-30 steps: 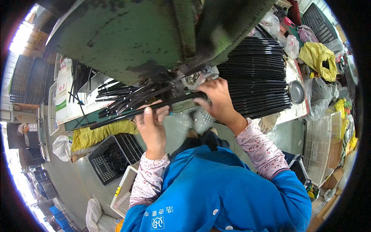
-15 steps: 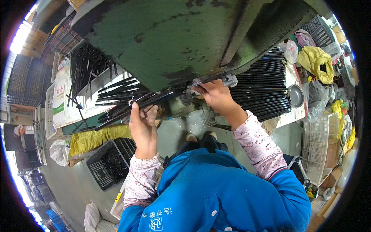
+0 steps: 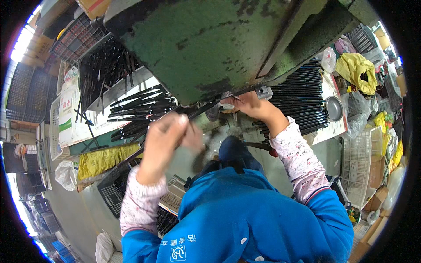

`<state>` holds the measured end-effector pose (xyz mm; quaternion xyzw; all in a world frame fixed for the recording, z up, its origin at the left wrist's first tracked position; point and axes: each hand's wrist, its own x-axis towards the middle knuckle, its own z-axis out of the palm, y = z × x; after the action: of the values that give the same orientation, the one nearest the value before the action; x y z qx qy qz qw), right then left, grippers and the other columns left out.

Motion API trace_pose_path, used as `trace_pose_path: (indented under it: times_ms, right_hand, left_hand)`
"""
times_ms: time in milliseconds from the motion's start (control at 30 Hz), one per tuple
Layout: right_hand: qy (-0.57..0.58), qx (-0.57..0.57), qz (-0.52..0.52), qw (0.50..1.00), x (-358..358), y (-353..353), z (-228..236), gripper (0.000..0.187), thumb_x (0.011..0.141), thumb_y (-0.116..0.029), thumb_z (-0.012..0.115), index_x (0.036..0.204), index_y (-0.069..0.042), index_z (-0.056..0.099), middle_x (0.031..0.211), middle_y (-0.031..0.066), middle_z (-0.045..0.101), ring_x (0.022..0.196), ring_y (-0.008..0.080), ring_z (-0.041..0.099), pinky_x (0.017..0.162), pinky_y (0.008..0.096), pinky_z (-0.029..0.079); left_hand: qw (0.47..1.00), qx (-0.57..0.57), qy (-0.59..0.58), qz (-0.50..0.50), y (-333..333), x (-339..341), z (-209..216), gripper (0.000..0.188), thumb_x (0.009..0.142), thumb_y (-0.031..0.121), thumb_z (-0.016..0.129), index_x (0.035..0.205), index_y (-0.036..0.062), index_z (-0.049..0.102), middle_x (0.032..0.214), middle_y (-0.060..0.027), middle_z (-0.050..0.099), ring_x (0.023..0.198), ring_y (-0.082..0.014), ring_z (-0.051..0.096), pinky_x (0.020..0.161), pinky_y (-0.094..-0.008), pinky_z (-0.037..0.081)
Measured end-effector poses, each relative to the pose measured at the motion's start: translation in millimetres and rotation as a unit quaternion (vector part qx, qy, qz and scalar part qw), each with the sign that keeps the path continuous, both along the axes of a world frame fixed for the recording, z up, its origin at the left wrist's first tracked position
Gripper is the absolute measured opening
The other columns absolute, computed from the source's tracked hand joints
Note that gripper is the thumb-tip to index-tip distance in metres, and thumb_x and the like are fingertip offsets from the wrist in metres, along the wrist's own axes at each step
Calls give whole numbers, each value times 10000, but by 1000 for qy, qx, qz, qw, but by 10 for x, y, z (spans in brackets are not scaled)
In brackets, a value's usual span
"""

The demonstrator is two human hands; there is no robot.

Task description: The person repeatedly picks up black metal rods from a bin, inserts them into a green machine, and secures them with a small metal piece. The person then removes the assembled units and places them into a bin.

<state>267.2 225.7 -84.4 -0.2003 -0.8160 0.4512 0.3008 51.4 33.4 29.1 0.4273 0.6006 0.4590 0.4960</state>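
A long, thin black tube (image 3: 199, 109) slants from under the green machine (image 3: 210, 52) down to the left. My right hand (image 3: 252, 106) is at the machine's lower edge, fingers closed at the tube's upper end, beside a small metal block (image 3: 263, 92). Nearer me, my left hand (image 3: 164, 142) is over the tube's middle. Motion smears its fingers, so its grip on the tube is unclear. Loose black tubes (image 3: 138, 105) lie on the white-topped table left of the machine. More black tubes (image 3: 302, 96) lie in a close row on the right.
A round metal dish (image 3: 334, 108) sits by the right-hand row. Yellow cloth (image 3: 357, 72) and clear plastic bags lie farther right. Black crates (image 3: 112, 190) stand on the floor at left. A white mesh crate (image 3: 357, 168) stands at right. The machine overhangs my hands.
My left hand has moved nearer me and turned, now blurred. The tube by it slants more steeply toward the lower left. My right hand has shifted slightly right, staying at the machine's edge.
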Motion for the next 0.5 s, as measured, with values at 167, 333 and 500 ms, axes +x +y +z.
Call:
trace_pose_path:
  times_ms: [167,333,500]
  right_hand:
    - [-201,-116,-121,965,21,145,-63,436,719,-317,817,994,-3,691,892,93,713,823,221,646,781,352,487]
    - [-214,297,-166,916,7,223,-1049,271,821,-72,568,1082,-29,627,1090,179,620,1056,389,541,901,446,429]
    - [-430,124,-204,871,-354,85,-911,348,872,-135,514,1208,-75,578,1187,179,590,1129,353,531,927,436,427]
  left_hand:
    - [905,-138,331,-231,463,-802,-377,402,922,343,598,1036,-40,642,902,-164,685,825,-255,637,768,-359,499]
    - [919,-274,-202,-198,34,-626,-539,451,926,425,582,1117,17,596,839,-66,657,775,-160,644,717,-314,544]
    - [951,-196,-210,-117,-364,-164,-443,390,896,245,650,1195,23,533,835,-56,614,671,-150,610,613,-305,527]
